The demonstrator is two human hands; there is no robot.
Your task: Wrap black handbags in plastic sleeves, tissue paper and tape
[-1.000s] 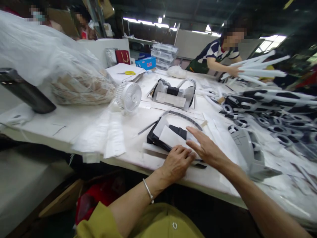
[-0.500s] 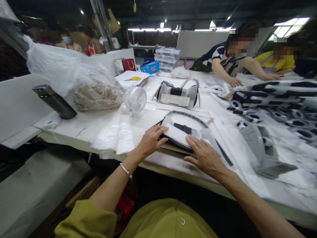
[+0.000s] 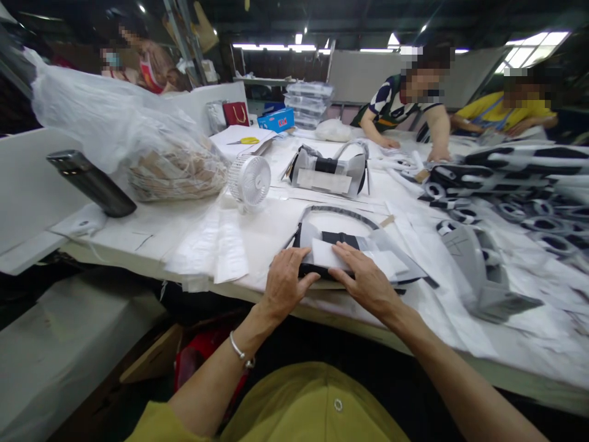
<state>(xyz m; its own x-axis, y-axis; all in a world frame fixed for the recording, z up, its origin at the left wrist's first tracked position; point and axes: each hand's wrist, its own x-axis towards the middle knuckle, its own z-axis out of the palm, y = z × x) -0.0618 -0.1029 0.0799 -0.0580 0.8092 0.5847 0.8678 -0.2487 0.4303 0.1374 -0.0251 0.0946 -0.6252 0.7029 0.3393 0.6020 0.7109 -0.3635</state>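
A black bag (image 3: pixel 315 270) with a curved, wrapped handle lies at the table's front edge, partly covered by white padding (image 3: pixel 324 253) and translucent wrapping. My left hand (image 3: pixel 286 279) grips the bag's left front part, thumb on the front and fingers over the top. To its right, my right hand (image 3: pixel 365 276) holds the bag and its white padding, with the thumb at the black front edge and the fingers on top. A second wrapped bag (image 3: pixel 324 179) stands upright behind, with a pale strip across its front.
On the left are a small white fan (image 3: pixel 250 181), a dark bottle (image 3: pixel 94 184) and a large plastic bag (image 3: pixel 179 175). Yellow scissors (image 3: pixel 248 140) lie behind. Wrapped black parts (image 3: pixel 501 175) pile up at right, near a leaning person (image 3: pixel 400 101).
My right hand has moved left, closer to my left hand, and its thumb now lies on the bag's front. The leaning person's arms have shifted.
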